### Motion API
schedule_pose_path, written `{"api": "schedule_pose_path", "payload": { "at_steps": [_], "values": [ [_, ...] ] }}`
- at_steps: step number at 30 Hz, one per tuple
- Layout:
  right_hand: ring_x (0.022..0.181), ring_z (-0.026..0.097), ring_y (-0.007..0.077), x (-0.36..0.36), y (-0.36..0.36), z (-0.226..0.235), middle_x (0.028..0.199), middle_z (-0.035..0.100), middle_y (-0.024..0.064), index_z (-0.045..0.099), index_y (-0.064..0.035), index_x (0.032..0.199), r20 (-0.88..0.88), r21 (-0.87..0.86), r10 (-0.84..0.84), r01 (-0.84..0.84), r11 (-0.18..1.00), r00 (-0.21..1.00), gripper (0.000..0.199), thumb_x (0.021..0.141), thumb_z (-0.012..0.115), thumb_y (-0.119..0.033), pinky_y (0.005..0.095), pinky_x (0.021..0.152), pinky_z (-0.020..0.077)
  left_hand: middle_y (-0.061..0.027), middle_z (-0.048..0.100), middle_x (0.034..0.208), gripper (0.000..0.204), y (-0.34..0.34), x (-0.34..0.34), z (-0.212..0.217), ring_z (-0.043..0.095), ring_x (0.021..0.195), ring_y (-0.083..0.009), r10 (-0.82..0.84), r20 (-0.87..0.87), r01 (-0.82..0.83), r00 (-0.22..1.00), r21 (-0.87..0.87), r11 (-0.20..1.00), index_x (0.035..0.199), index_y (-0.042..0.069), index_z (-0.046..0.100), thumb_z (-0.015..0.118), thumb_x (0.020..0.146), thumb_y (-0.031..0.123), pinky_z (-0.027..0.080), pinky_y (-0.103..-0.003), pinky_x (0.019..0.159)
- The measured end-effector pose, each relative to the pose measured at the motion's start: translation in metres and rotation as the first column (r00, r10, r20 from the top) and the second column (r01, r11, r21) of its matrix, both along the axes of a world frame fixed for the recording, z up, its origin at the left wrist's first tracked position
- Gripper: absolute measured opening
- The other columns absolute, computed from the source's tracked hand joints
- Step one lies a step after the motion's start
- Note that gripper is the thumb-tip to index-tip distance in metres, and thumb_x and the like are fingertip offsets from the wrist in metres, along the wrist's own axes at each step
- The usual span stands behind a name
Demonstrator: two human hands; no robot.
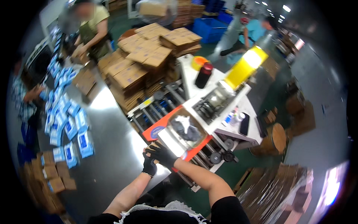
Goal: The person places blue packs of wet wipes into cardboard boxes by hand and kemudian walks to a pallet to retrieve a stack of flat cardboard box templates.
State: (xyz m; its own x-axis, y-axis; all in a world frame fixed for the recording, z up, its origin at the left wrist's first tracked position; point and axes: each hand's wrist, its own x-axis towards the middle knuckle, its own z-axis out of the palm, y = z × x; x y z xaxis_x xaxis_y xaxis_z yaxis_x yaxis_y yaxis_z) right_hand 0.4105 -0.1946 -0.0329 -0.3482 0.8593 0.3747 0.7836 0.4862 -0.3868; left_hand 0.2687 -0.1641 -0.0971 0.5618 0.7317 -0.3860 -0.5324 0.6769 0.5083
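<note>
Both my hands wear dark gloves with bare fingertips and meet at the near right edge of the metal table [112,128]. Between them is a small brown cardboard box [153,145], mostly hidden by the fingers. My left hand [149,165] grips its near left side. Across its top lies my right hand [163,155], fingers curled over it. Just beyond stands a carton-sealing machine with orange plates [161,122], rollers and a white side guard [169,143]. A wide roll of yellow tape [247,67] sits on its upper part.
Several blue-and-white soft packs [71,127] lie along the table's left. Flattened cartons [138,63] are stacked behind the machine. A dark red-topped bottle [203,75] and a phone [244,124] rest on its white side shelves. Other people work at the far left and far right.
</note>
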Motion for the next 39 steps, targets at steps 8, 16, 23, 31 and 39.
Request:
{"api": "schedule_pose_path", "payload": {
  "at_steps": [8, 16, 23, 31, 39],
  "values": [
    [0.115, 0.052, 0.0337, -0.082, -0.172, 0.035, 0.124, 0.054, 0.0186, 0.05, -0.0071, 0.13, -0.371, -0.177, -0.613, 0.595, 0.784, 0.698, 0.051, 0.081, 0.06, -0.017, 0.0423, 0.099, 0.0416, -0.0057, 0.053, 0.097, 0.021, -0.013, -0.056, -0.002, 0.054, 0.092, -0.0169, -0.454, -0.51, 0.594, 0.731, 0.148, 0.791, 0.112, 0.015, 0.047, 0.053, 0.093, 0.022, 0.047, -0.034, 0.078],
    [0.103, 0.06, 0.0333, -0.261, -0.414, 0.02, 0.112, 0.063, 0.0165, 0.06, -0.0063, 0.115, -0.051, -0.493, -0.98, 0.858, -0.142, -0.192, 0.037, 0.088, 0.056, -0.032, 0.0425, 0.088, 0.0468, -0.0009, 0.051, 0.075, 0.009, 0.022, -0.2, -0.122, 0.051, 0.067, -0.0144, -0.534, -0.592, 0.761, 0.604, 0.229, 0.607, 0.087, 0.011, 0.053, 0.055, 0.087, 0.021, 0.043, -0.029, 0.057],
    [0.091, 0.063, 0.0318, -0.44, -0.46, 0.017, 0.096, 0.066, 0.0162, 0.063, -0.0059, 0.098, -0.017, -0.809, -0.808, 0.483, -0.335, -0.589, 0.03, 0.086, 0.056, -0.032, 0.0436, 0.077, 0.0475, -0.0041, 0.055, 0.071, 0.017, -0.047, -0.205, -0.088, 0.053, 0.055, -0.0147, -0.867, -0.456, 0.974, 0.201, 0.191, 0.125, 0.098, 0.004, 0.058, 0.059, 0.086, 0.016, 0.044, -0.028, 0.048],
    [0.083, 0.063, 0.0151, -0.5, -0.529, -0.066, 0.088, 0.067, 0.0049, 0.062, -0.0053, 0.09, -0.529, -0.815, -0.263, 0.569, -0.106, -0.807, 0.022, 0.091, 0.052, -0.025, 0.0302, 0.071, 0.0476, -0.0036, 0.057, 0.086, 0.022, -0.198, -0.157, -0.029, 0.054, 0.077, -0.0128, -0.667, -0.716, 0.891, 0.203, 0.418, -0.178, 0.104, 0.003, 0.058, 0.057, 0.089, 0.018, 0.046, -0.027, 0.071],
    [0.095, 0.062, 0.0368, -0.546, -0.723, -0.048, 0.101, 0.066, 0.0175, 0.066, -0.009, 0.098, -0.19, -0.683, -0.311, 0.353, -0.639, -0.931, 0.034, 0.087, 0.053, -0.039, 0.0436, 0.082, 0.0486, -0.0027, 0.061, 0.079, 0.02, -0.501, -0.102, -0.001, 0.057, 0.071, -0.0133, -0.813, -0.544, 0.736, -0.206, 0.461, -0.495, 0.101, 0.001, 0.06, 0.061, 0.088, 0.016, 0.047, -0.028, 0.064]
  ]
}}
